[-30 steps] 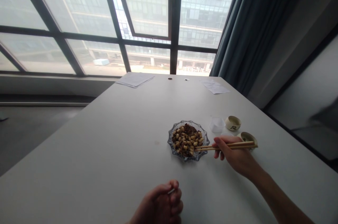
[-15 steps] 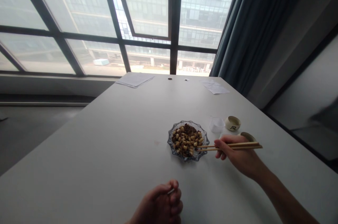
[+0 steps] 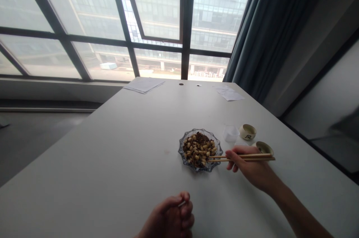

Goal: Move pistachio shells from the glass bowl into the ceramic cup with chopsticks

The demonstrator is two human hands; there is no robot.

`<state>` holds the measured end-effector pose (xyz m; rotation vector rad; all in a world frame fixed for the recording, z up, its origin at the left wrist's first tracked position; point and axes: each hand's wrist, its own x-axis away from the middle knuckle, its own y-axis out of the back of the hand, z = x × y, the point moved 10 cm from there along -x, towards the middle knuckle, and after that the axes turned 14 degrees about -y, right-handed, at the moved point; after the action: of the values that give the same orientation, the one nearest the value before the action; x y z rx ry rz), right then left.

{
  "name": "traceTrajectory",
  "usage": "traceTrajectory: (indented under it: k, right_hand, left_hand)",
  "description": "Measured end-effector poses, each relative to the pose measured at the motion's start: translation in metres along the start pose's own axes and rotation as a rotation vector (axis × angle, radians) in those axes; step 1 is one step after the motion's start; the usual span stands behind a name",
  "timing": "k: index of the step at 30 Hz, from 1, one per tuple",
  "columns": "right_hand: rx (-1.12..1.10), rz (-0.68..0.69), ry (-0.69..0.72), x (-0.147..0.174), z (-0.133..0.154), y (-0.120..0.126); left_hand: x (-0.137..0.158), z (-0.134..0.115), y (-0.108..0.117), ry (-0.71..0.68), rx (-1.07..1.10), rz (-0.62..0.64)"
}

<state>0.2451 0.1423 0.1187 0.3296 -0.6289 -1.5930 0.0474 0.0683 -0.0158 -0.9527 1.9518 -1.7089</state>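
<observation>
A pair of wooden chopsticks (image 3: 259,157) is gripped in my right hand (image 3: 251,172), lying almost level. Their tips reach over the right side of a scalloped glass bowl (image 3: 181,158) and touch the pistachios (image 3: 193,153) near that edge. Darker, small brown pieces (image 3: 202,139) lie among the nuts toward the back; their kind is hard to make out. My left hand (image 3: 174,215) rests near the front of the table, its fingers curled and thumb closed toward the forefinger, with nothing visible inside.
Behind my right hand stand a clear plastic container (image 3: 231,133), a small cream cup with a dark character (image 3: 248,132) and a second cup (image 3: 262,147), partly covered by the hand. Papers lie at the far left (image 3: 144,85) and far right (image 3: 229,93) of the white table (image 3: 112,148).
My right hand has shifted slightly left and down, and the rear ends of the chopsticks with it. The second cup shows more. My left hand stays nearly still.
</observation>
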Motion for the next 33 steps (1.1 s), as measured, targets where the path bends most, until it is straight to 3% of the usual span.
traceTrajectory:
  k: [23,28,33]
  right_hand:
    - [-0.063,-0.089,0.048,-0.002,-0.006,-0.003]
    - [-0.180,-0.072,0.034,-0.005,-0.019,-0.007]
    - [-0.296,-0.159,0.021,-0.006,-0.038,-0.002]
  left_hand:
    - [0.000,0.000,0.000,0.015,-0.012,0.013]
    - [-0.001,-0.001,-0.001,0.011,-0.007,0.008]
    - [0.000,-0.001,0.000,0.008,-0.002,-0.009]
